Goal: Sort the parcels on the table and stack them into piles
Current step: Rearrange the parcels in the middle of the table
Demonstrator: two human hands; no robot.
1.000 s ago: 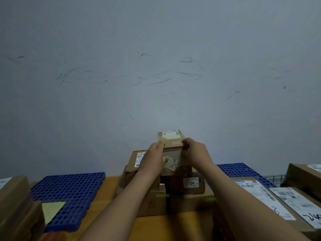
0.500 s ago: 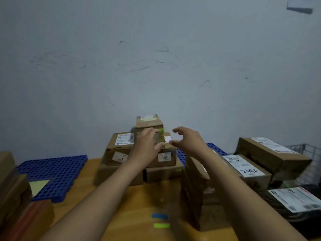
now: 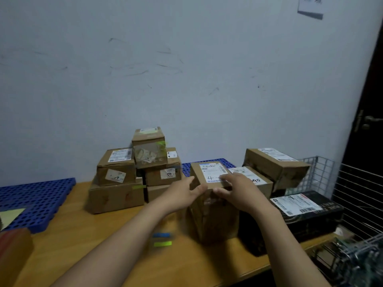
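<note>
A tall brown parcel (image 3: 211, 216) with a white label marked "4" stands on the wooden table (image 3: 87, 241), right of centre. My left hand (image 3: 182, 192) clasps its upper left edge. My right hand (image 3: 236, 188) lies over its top front edge, fingers on the label. Behind to the left is a pile of brown parcels (image 3: 116, 195), with a small cube-shaped parcel (image 3: 149, 149) on top. More labelled brown parcels (image 3: 275, 164) lean at the right. A black parcel (image 3: 306, 214) lies beside the tall one.
Blue perforated mats lie at the left (image 3: 35, 195) and behind the parcels (image 3: 207, 162). Wire baskets stand at the right (image 3: 317, 175) and lower right (image 3: 352, 259). Blue and green tape strips (image 3: 162, 239) mark the table. A dark door (image 3: 371, 121) is at far right.
Both hands let go of the small parcel, now on top of the pile, and moved right and toward me onto the tall parcel. The view turned right.
</note>
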